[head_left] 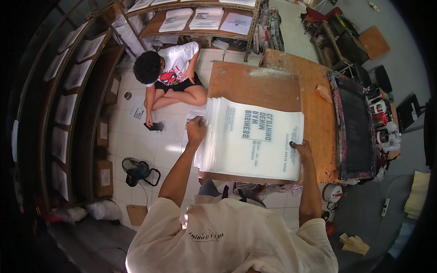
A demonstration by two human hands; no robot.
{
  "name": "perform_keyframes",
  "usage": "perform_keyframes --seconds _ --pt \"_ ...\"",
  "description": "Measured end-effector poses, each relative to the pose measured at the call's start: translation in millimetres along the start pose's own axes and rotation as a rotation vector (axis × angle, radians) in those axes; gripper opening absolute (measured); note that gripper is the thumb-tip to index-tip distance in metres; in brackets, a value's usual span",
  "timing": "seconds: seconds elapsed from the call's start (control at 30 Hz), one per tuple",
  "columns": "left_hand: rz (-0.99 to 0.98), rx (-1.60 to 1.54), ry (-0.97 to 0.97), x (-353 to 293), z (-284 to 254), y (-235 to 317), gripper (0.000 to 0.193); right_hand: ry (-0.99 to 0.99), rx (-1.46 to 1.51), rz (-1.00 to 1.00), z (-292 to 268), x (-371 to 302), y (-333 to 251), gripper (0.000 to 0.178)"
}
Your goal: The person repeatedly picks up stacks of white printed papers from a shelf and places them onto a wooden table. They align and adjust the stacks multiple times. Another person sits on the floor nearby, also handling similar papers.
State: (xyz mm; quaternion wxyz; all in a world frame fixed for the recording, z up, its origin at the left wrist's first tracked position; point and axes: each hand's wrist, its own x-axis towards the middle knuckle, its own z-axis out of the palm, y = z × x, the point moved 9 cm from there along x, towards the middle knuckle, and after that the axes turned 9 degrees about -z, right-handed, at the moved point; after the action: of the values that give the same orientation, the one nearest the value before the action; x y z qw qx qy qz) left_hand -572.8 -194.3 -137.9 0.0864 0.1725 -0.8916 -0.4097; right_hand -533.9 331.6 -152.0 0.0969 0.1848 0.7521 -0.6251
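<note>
A thick stack of white, glossy printed plastic bags (227, 154) lies at the front of the wooden table, its left edges fanned out in uneven layers. My left hand (196, 130) is closed at the stack's left edge, fingers bent against the layers. At the opposite side my right hand (302, 152) grips the right edge, with the thumb on top and the other fingers mostly hidden underneath. Dark lettering faces up on the top bag.
The wooden table (255, 84) carries a dark-framed printing screen (355, 127) at right, beside several ink pots (382, 123). A person (170, 75) sits on the floor at far left. Shelves (75, 98) with printed stacks line the left; a black fan (136, 172) stands on the floor.
</note>
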Motion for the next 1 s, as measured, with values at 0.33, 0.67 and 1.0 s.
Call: perform_keyframes --seconds 0.33,0.67,1.0 --pt "0.415 0.329 0.271 46 -260 204 0.027 0.015 0.081 0.007 -3 1 6 0.038" --pt "0.600 -0.018 -0.243 -65 -208 516 0.026 -0.085 0.271 -0.008 9 11 23 0.042" --pt "0.288 -0.044 -0.225 32 -112 246 0.031 -0.149 0.285 0.013 17 4 3 0.045"
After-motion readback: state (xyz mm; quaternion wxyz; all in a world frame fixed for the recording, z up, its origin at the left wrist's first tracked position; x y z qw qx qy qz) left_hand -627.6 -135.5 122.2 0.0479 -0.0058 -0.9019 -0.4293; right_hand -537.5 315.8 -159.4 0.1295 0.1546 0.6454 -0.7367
